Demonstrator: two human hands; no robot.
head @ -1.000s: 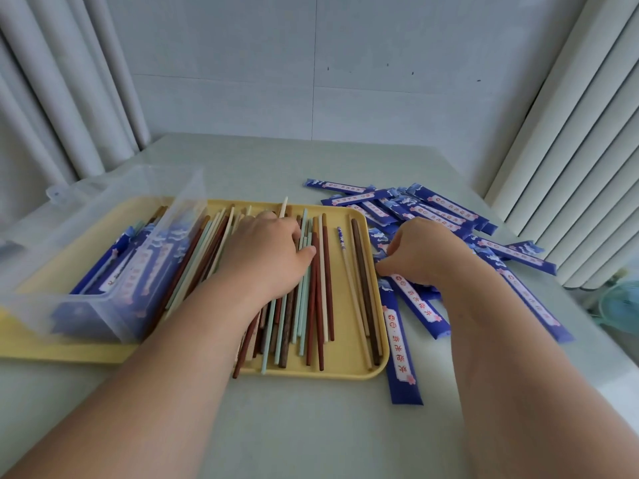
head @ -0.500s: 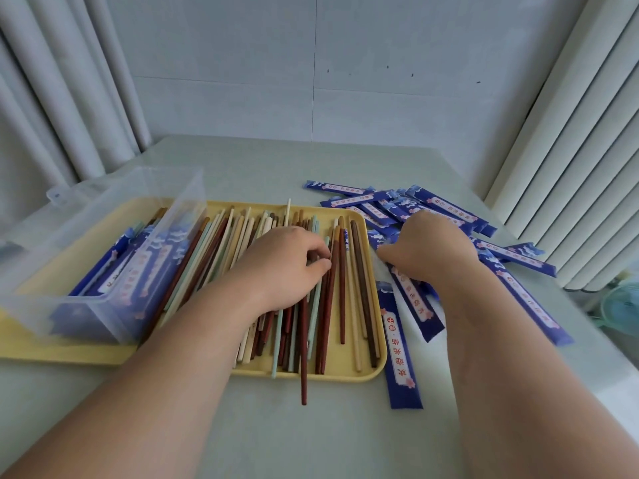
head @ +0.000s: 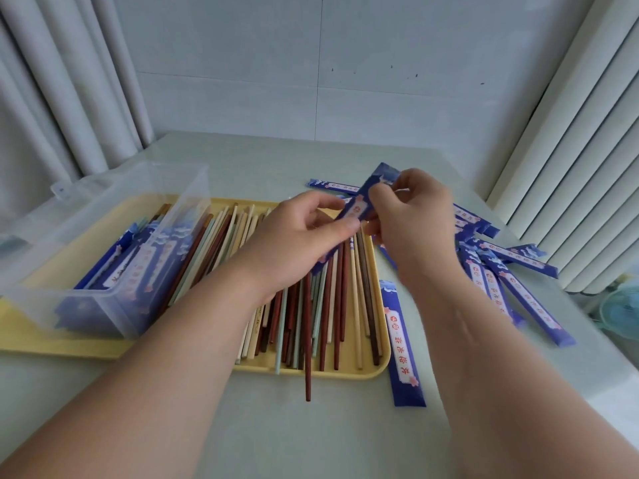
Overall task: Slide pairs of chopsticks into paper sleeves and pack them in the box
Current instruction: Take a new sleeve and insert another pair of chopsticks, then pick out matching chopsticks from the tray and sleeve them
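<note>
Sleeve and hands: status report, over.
Left hand and right hand both pinch one sleeve, above tray. Loose chopsticks lie below. Box open, unobstructed.

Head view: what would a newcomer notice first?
The left hand and right hand pinch one blue sleeve above the yellow tray of mixed chopsticks. A clear box, part filled, stands on the tray's left end; loose sleeves lie scattered at right.

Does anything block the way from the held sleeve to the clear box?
Nothing visible does. Left hand and right hand hold the sleeve above the tray; the box, left of them, looks open on top.
</note>
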